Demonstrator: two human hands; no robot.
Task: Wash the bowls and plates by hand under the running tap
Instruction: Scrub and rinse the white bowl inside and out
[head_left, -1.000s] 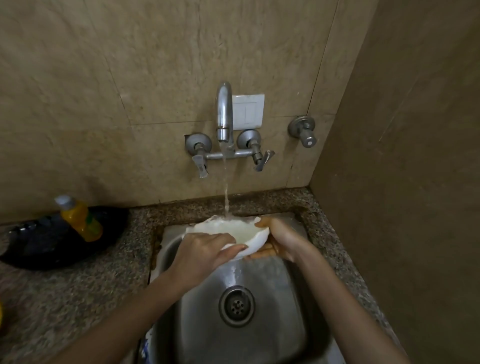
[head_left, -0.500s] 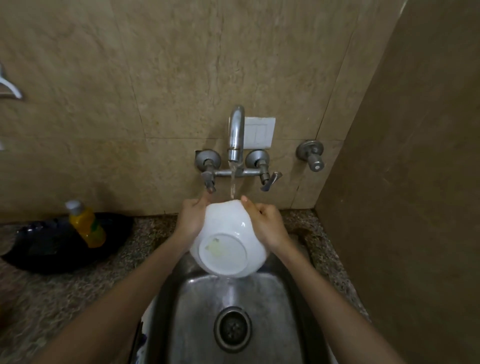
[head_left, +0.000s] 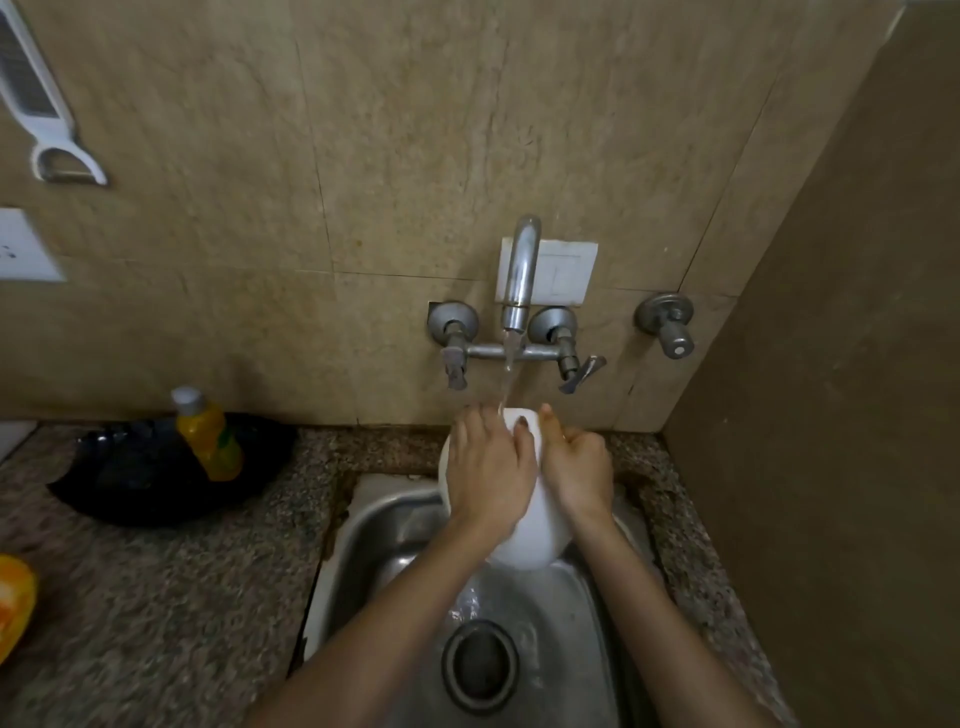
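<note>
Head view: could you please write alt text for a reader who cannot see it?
A white bowl is held under the running tap over a steel sink: the left hand lies across its outside, the right hand grips its side. A yellow bottle stands on a black dish on the counter.

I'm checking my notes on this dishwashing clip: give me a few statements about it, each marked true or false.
1. Water runs from the tap above the white bowl. True.
2. Only the right hand touches the white bowl. False: the left hand lies on it too.
3. The yellow bottle stands in the sink. False: the yellow bottle stands on the black dish, left of the sink.
4. A peeler hangs on the wall, upper left. True.
</note>
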